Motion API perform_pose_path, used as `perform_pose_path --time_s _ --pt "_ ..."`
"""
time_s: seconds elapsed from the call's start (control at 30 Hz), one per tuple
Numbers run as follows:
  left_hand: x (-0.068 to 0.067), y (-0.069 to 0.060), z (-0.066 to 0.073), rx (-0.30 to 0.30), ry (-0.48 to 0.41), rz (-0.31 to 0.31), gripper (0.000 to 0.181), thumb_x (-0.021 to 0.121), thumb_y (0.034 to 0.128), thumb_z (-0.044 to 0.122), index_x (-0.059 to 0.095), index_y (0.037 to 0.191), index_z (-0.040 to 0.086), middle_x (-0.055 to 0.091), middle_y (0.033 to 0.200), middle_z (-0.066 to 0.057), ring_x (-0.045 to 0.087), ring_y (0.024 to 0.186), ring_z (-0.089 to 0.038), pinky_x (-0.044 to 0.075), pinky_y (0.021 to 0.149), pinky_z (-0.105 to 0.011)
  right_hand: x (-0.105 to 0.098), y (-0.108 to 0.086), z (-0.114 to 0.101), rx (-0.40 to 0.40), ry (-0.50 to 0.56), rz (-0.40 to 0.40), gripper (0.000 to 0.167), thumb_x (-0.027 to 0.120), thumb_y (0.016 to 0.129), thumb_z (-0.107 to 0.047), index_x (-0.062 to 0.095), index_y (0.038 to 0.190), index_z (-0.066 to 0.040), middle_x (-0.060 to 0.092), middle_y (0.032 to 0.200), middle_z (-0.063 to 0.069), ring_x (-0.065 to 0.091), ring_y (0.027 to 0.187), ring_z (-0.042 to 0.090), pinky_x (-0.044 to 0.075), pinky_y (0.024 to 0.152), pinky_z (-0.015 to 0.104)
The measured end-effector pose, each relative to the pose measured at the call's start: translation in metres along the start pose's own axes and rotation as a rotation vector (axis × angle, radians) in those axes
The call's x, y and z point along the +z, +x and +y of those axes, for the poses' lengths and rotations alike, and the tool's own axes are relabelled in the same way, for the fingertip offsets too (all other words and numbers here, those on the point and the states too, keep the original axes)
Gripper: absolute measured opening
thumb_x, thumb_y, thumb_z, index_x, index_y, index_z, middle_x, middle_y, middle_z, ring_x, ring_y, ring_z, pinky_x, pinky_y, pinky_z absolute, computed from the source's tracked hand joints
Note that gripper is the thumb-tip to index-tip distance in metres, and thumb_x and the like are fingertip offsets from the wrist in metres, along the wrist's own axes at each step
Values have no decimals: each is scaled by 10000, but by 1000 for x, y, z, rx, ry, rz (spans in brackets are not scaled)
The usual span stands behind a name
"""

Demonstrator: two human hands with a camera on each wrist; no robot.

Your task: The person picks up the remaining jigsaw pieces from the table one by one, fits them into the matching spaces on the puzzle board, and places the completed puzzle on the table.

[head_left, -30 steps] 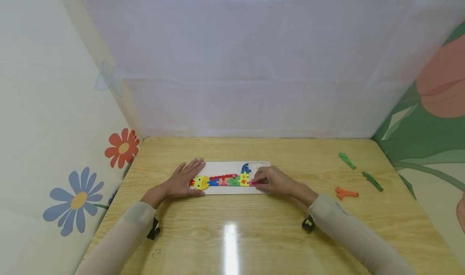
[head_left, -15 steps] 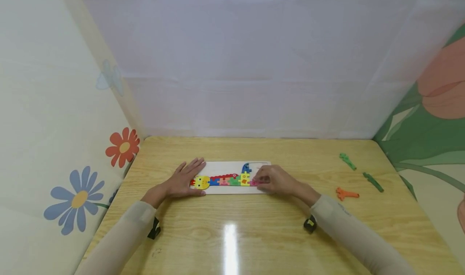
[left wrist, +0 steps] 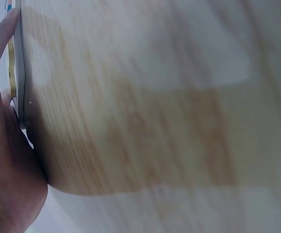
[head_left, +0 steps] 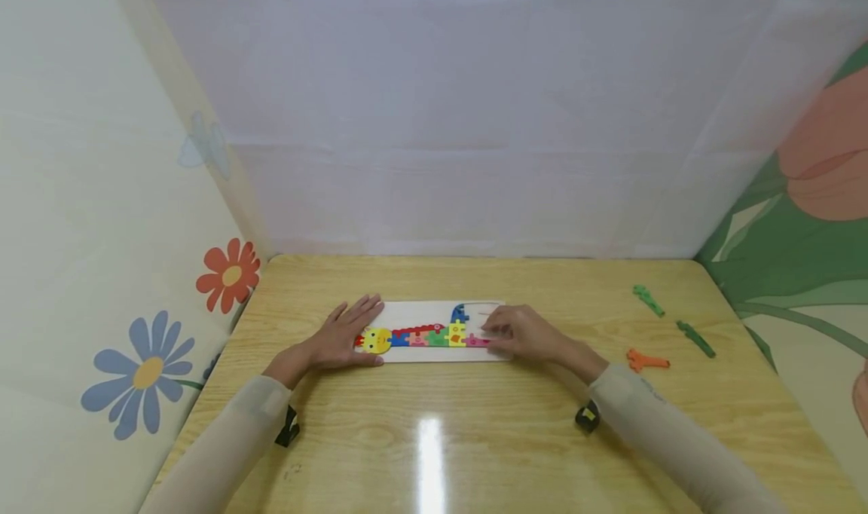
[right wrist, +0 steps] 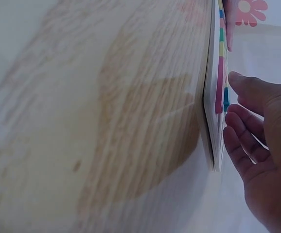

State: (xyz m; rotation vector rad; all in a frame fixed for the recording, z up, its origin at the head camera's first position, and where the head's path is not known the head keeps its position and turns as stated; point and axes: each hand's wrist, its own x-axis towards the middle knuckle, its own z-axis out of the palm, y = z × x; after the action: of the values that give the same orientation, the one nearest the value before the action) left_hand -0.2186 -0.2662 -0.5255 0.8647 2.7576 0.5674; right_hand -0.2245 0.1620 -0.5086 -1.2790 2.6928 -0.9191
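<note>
A white puzzle board [head_left: 420, 355] lies on the table, with a yellow giraffe head [head_left: 375, 341] at its left and a row of coloured pieces running right to a yellow piece [head_left: 456, 334] and a pink piece [head_left: 477, 341]. A blue piece [head_left: 459, 314] stands above the yellow one. The left hand [head_left: 342, 335] rests spread over the board's left end, thumb along its near edge. At the right end is the right hand [head_left: 522, 334], fingers relaxed and apart beside the pink piece [right wrist: 220, 85], holding nothing in the right wrist view.
To the right on the wooden table [head_left: 407, 401] lie a light green piece [head_left: 649, 301], a dark green piece [head_left: 695, 339] and an orange piece [head_left: 647, 360]. White cloth [head_left: 461, 122] stands behind the table, with flower-patterned cloth at both sides.
The right hand has let go of the pink piece and shifted slightly right, its fingers more spread; more of the pink piece shows. The left hand has stayed in place.
</note>
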Motion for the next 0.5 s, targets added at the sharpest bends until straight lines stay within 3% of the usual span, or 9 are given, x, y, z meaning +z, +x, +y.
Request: perform_pose_path --time_s 0.3,0.5 --pt "-1 1 1 -10 3 -6 1126 738 881 637 201 1699 80 143 1777 -137 71 1640 -382 2 1267 -671 -7 -4 3 -29 -29 15 313 864 893 -173 792 1151 -12 783 1134 110 731 936 172 611 818 284" --pt "1 1 0 -15 12 -8 1135 728 878 658 195 1701 86 135 1779 -130 63 1642 -376 -3 1268 -669 -13 -8 1 14 -9 7 349 873 888 -191 784 1170 -5 780 1148 115 726 924 181 612 815 287"
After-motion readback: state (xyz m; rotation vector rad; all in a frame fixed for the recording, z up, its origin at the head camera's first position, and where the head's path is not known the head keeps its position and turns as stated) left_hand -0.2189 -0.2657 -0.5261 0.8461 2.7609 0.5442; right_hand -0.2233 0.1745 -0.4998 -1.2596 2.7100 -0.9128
